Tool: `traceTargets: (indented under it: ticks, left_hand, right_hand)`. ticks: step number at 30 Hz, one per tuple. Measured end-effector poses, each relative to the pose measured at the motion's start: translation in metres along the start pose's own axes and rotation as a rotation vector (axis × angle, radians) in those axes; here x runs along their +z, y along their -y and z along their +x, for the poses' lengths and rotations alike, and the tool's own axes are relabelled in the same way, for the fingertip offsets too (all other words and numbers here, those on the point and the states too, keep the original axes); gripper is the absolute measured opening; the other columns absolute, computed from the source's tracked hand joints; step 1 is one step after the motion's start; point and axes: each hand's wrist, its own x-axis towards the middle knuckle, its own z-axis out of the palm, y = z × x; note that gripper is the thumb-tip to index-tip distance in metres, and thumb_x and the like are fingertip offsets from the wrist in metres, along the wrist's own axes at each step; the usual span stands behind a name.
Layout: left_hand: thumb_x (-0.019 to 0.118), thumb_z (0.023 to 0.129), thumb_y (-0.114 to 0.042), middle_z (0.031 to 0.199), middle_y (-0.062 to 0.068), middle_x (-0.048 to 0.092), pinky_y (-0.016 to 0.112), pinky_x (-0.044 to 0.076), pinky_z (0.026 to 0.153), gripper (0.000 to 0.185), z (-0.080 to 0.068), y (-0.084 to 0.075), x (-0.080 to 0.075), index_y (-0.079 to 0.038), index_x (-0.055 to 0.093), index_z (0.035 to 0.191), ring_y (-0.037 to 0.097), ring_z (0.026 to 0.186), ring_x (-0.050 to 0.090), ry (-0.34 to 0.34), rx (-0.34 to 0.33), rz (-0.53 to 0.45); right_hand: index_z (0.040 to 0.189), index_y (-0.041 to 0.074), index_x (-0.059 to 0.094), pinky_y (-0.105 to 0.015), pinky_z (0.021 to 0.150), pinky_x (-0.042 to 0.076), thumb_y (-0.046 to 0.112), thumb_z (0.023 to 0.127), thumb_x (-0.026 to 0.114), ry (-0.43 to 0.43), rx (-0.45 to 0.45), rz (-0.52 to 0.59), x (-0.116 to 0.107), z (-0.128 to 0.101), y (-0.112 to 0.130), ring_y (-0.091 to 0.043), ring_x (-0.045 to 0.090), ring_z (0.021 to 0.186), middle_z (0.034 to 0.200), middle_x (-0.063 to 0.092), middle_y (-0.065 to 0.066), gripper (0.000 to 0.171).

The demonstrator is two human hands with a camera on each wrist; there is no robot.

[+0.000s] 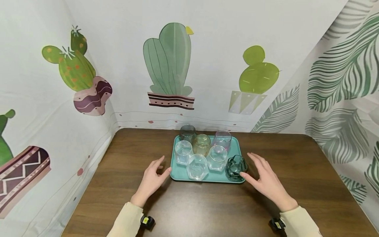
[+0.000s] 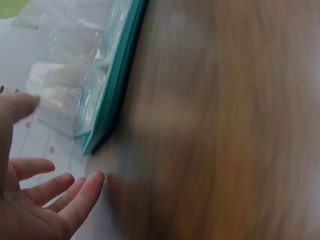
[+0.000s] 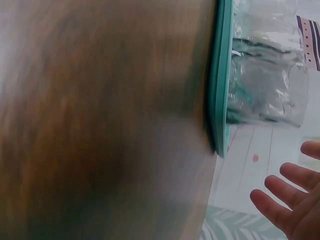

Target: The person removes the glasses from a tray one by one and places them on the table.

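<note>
A turquoise rectangular shallow tray, apparently plastic point(image 1: 177, 175), lies flat near the back edge of the brown wood-grain tabletop point(image 1: 192, 207), roughly midway between its sides. It carries seven upright tumblers: a dark grey one point(image 1: 188, 133) at the back left corner, a pink-tinted one point(image 1: 222, 139) towards the back right, an amber one point(image 1: 202, 144) between them, a clear round one point(image 1: 183, 152) by the left edge, a clear faceted one point(image 1: 197, 167) at the middle of the front edge, another clear one point(image 1: 217, 158) right of centre, and a dark green lobed one point(image 1: 236, 166) at the front right corner. The left hand point(image 1: 150, 183), fingers spread and holding nothing, is just beside the front left corner. The right hand point(image 1: 268, 183), likewise spread and ungripping, is beside the dark green lobed one (its thumb overlaps that tumbler in the head view; contact cannot be confirmed). Assessment: the tray is probably stiff, light alone and moderately heavy loaded; the tumblers, apparently glass, are judged rigid, slippery and fragile. Recommended hold: both short edges at mid-length, kept level; single tumblers by their side walls.
</note>
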Motion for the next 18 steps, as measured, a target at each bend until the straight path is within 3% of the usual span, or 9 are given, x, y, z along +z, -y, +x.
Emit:
traceTargets:
  ticks: [5,12,18]
  left_hand:
    - [0.069,0.083,-0.039,0.132,0.010,0.051,0.040,0.053,0.082,0.069,0.000,-0.004,0.010,-0.005,0.046,0.138,0.021,0.099,0.061,0.022,-0.039,-0.005]
    - [0.074,0.081,-0.020,0.127,0.009,0.054,0.027,0.054,0.070,0.063,0.002,-0.003,0.021,-0.007,0.049,0.137,0.017,0.091,0.061,0.032,-0.081,-0.052]
    - [0.072,0.079,-0.009,0.121,0.009,0.057,0.022,0.053,0.068,0.058,0.006,-0.002,0.029,-0.004,0.052,0.133,0.014,0.086,0.060,0.014,-0.059,-0.035]
  right_hand:
    - [0.145,0.019,0.034,-0.056,0.096,0.041,0.052,0.078,0.070,0.045,0.008,0.017,0.009,0.001,0.005,-0.028,0.038,0.127,0.141,0.039,-0.009,0.083]
    - [0.145,0.018,0.033,-0.053,0.095,0.044,0.057,0.075,0.069,0.088,0.024,0.033,0.017,0.006,0.008,-0.025,0.044,0.123,0.135,0.045,-0.007,0.088]
    - [0.146,0.015,0.031,-0.053,0.095,0.044,0.060,0.072,0.069,0.107,0.033,0.043,0.020,0.009,0.006,-0.025,0.044,0.122,0.134,0.047,-0.006,0.094]
